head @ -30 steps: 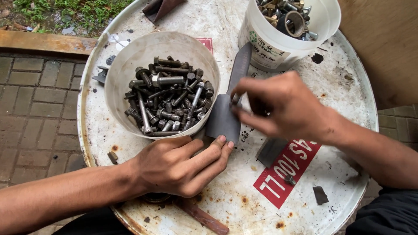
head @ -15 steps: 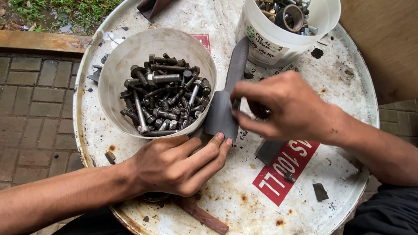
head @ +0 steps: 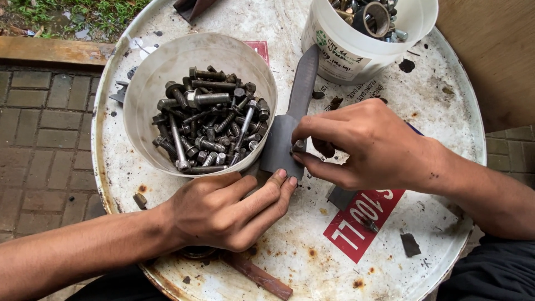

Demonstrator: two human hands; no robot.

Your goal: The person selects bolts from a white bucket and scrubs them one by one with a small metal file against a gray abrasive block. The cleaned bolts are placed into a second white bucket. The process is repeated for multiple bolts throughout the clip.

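Pinching a small bolt (head: 299,146) at the metal plate's (head: 281,146) edge, right hand (head: 365,146); left hand (head: 228,209) fingers pressed flat on it.

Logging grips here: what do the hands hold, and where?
Right hand pinches a small bolt at the grey metal plate's edge; left hand presses its lower end.

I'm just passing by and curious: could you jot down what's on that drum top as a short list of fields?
Surface: white, rust-spotted round drum lid
Left hand: fingertips press on a flat grey metal piece
Right hand: pinches a small bolt at the piece's edge
Near bucket: white, full of dark bolts
Far bucket: white, holds mixed metal parts
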